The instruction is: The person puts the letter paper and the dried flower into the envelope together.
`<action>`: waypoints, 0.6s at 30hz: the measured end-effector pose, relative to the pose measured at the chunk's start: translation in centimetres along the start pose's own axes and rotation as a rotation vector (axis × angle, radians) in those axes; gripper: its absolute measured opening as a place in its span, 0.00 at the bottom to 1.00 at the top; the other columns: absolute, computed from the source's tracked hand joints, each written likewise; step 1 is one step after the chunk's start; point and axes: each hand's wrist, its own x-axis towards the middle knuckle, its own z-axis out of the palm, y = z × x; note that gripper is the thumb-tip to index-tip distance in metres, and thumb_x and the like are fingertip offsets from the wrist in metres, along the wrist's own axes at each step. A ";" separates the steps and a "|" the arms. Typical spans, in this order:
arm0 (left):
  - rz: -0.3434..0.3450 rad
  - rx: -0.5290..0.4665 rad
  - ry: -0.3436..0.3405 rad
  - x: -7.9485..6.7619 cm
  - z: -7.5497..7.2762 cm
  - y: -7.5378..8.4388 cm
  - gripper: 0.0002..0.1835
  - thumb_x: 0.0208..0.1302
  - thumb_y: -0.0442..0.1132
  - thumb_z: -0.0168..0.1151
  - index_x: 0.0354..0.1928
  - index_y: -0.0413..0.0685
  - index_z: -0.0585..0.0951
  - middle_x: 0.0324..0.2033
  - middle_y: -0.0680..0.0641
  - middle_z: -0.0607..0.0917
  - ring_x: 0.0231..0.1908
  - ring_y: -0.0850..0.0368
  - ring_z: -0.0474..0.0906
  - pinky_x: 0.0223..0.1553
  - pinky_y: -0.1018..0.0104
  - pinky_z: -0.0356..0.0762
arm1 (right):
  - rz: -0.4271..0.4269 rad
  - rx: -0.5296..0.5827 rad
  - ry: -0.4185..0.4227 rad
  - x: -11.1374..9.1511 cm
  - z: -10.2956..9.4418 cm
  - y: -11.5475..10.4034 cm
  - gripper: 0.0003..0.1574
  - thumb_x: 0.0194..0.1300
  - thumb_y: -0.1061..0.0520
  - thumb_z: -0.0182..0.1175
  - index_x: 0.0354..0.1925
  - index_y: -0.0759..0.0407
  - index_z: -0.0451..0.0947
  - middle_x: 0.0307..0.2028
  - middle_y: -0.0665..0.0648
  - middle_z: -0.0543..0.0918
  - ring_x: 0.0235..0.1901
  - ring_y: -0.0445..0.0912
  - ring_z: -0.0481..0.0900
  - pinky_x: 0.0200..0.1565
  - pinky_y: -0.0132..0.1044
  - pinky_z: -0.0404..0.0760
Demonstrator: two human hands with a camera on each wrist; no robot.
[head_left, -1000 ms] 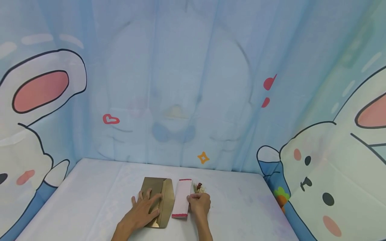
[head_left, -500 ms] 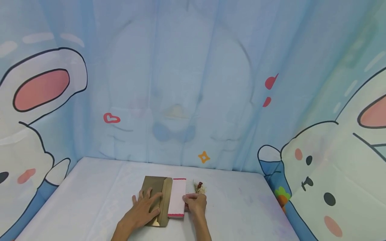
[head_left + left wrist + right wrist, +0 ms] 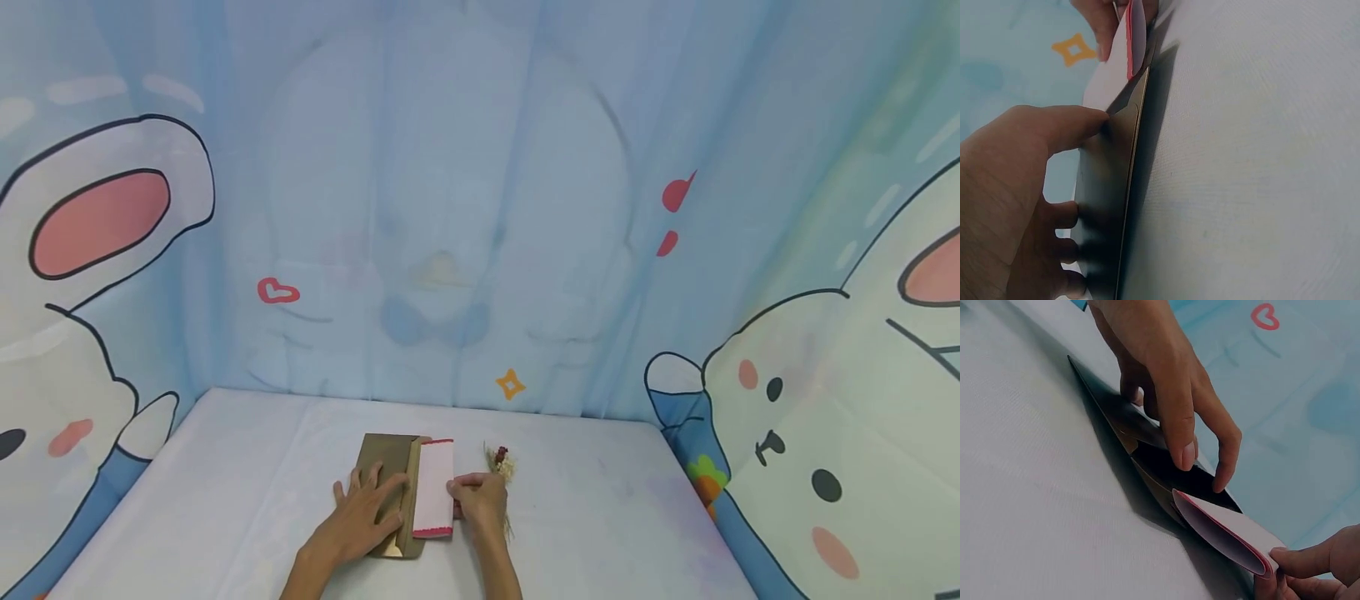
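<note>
A gold envelope (image 3: 384, 450) lies on the table with its flap side toward the right. My left hand (image 3: 363, 512) rests on it with fingers spread, the thumb and index finger near the opening (image 3: 1166, 469). A folded pale pink card (image 3: 435, 487) with red edges overlaps the envelope's flap. My right hand (image 3: 483, 502) pinches the card's right edge between thumb and fingers; in the right wrist view the card's folded layers (image 3: 1229, 540) bow apart. The card's left edge sits at the envelope's opening; how far it is inside I cannot tell.
A small bunch of dried flowers (image 3: 501, 460) lies just beyond my right hand, its stems partly hidden by that hand. A white cloth covers the table (image 3: 600, 517). Behind it hangs a blue curtain (image 3: 450, 208) printed with rabbits.
My right hand has moved left with the card, from beside the envelope to over its flap. The flowers show more now. My left hand has stayed on the envelope.
</note>
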 end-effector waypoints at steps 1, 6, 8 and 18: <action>0.000 -0.002 -0.001 0.0 0.0 0.0 0.31 0.79 0.53 0.63 0.78 0.54 0.72 0.81 0.22 0.61 0.77 0.05 0.47 0.69 0.05 0.38 | -0.002 -0.008 0.006 0.0 0.1 -0.1 0.03 0.65 0.67 0.74 0.35 0.67 0.89 0.26 0.56 0.85 0.21 0.42 0.78 0.23 0.31 0.79; 0.012 -0.009 -0.003 0.0 -0.1 0.2 0.31 0.80 0.53 0.62 0.78 0.54 0.72 0.80 0.21 0.61 0.76 0.04 0.47 0.68 0.05 0.39 | -0.009 -0.035 0.036 0.3 0.8 -0.2 0.04 0.62 0.68 0.76 0.32 0.66 0.88 0.23 0.56 0.85 0.19 0.42 0.78 0.20 0.30 0.78; 0.028 -0.015 0.002 0.1 0.0 0.1 0.31 0.79 0.53 0.62 0.78 0.53 0.72 0.80 0.20 0.62 0.76 0.03 0.48 0.67 0.03 0.39 | 0.003 -0.039 0.046 0.4 1.1 -0.1 0.06 0.61 0.68 0.77 0.30 0.64 0.88 0.22 0.56 0.85 0.18 0.42 0.78 0.19 0.30 0.78; 0.008 0.023 -0.013 0.1 -0.2 0.0 0.32 0.79 0.54 0.62 0.79 0.53 0.72 0.80 0.24 0.63 0.77 0.09 0.53 0.68 0.05 0.43 | -0.061 -0.027 0.028 0.4 2.0 0.1 0.09 0.56 0.69 0.79 0.24 0.65 0.88 0.17 0.55 0.85 0.11 0.37 0.78 0.17 0.33 0.82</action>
